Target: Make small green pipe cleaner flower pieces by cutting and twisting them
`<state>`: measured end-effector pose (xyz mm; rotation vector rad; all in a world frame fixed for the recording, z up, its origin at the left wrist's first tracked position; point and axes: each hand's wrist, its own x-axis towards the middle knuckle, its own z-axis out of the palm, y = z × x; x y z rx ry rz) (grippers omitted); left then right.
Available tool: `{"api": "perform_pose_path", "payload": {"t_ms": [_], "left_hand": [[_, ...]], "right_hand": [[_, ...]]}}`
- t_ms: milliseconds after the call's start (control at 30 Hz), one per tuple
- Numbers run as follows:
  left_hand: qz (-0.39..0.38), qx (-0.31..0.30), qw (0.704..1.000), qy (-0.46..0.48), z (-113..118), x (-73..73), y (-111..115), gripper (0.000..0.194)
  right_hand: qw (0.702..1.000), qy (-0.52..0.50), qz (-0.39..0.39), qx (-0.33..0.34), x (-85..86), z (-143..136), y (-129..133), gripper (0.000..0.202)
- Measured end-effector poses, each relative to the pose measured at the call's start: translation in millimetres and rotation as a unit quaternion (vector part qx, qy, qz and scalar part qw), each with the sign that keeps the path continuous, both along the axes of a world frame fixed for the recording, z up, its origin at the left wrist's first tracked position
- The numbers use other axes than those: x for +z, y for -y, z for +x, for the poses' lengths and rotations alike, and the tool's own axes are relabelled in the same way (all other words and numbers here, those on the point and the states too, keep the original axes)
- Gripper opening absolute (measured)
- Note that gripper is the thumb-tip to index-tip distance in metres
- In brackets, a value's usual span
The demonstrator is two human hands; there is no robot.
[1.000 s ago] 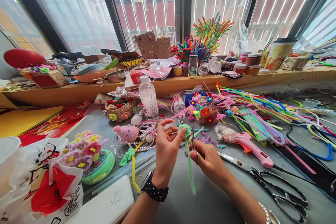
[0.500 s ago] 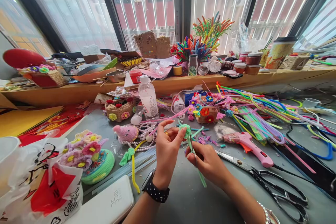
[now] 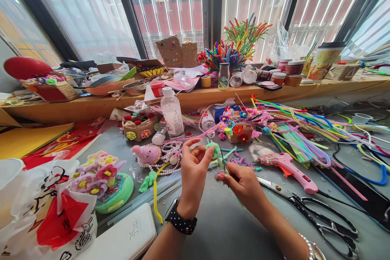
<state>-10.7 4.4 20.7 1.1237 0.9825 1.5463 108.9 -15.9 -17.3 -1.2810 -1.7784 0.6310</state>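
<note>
My left hand [image 3: 196, 166] is raised over the middle of the grey table, thumb and fingers pinching a small pale-green fuzzy yarn piece [image 3: 215, 151]. Close against it, my right hand [image 3: 242, 178] is closed on a thin dark metal tool [image 3: 224, 162] at the piece's lower right; its exact kind is too small to make out. Green strands run from the piece toward my right fingers. Left of my hands lie a pink knitted figure [image 3: 146, 154], a string of white beads [image 3: 170, 150] and a yellow strand with a green tassel [image 3: 148, 181].
Large black-handled scissors [image 3: 324, 221] and a pink glue gun [image 3: 294, 166] lie at right. Behind stand a clear bottle [image 3: 172, 113] and a flower-covered basket [image 3: 242, 132]. A white power bank [image 3: 122, 235] and plastic bag [image 3: 57, 219] are at left. Colourful pipe cleaners [image 3: 304, 130] spread at back right.
My right hand has shifted slightly right and up, with the dark tool tilting differently. The green strand that hung below it is now mostly hidden. My left hand has barely moved.
</note>
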Motion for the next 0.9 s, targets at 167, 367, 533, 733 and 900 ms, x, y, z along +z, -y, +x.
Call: {"api": "perform_pose_path", "payload": {"t_ms": [167, 367, 533, 733, 900], "left_hand": [[0.043, -0.005, 0.999, 0.018, -1.2, 3.3, 0.9, 0.03], [0.052, -0.027, 0.998, 0.036, -0.9, 5.5, 2.5, 0.023], [0.077, -0.022, 0.997, 0.018, -1.5, 5.8, 1.6, 0.029], [0.052, -0.014, 0.998, 0.011, -5.4, 4.9, -2.0, 0.034], [0.051, -0.004, 0.999, -0.019, -5.6, 3.9, -2.2, 0.036]], "right_hand": [[0.997, -0.051, -0.033, 0.039, 2.9, 1.0, 0.9, 0.043], [0.994, -0.086, -0.04, 0.056, 5.3, 0.8, 1.5, 0.044], [0.995, -0.088, -0.011, 0.042, 7.7, 2.5, 1.3, 0.045], [0.998, -0.043, -0.001, 0.035, 9.1, 2.3, 1.6, 0.042], [0.998, -0.009, -0.012, 0.055, 9.3, 1.2, 0.6, 0.039]]}}
